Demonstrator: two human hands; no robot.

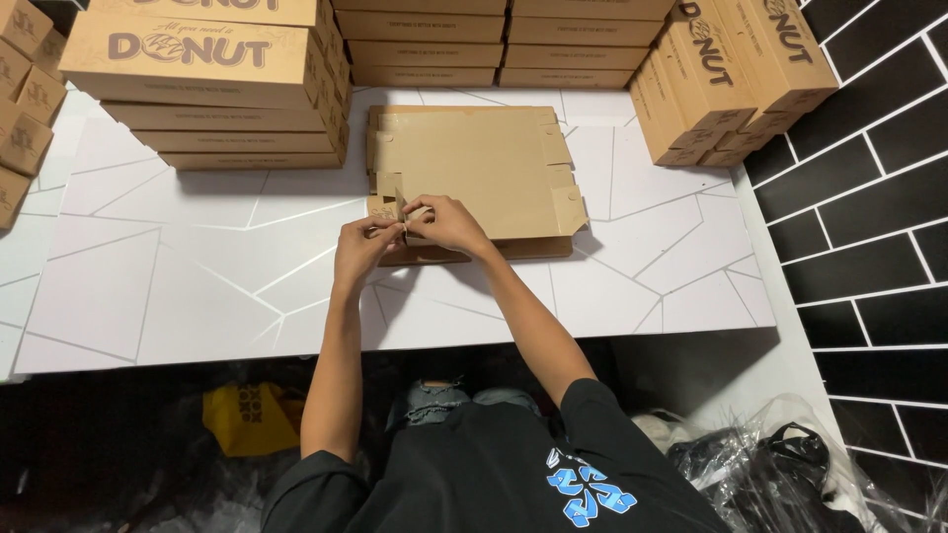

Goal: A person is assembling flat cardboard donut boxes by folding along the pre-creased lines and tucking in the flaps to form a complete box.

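Both hands — left (363, 243), right (446, 223) — grip pinched on cardboard flap (399, 204)

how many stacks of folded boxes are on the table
5 stacks: far left edge, back left, two side by side at back centre, and a tipped one back right. More may lie outside the frame.
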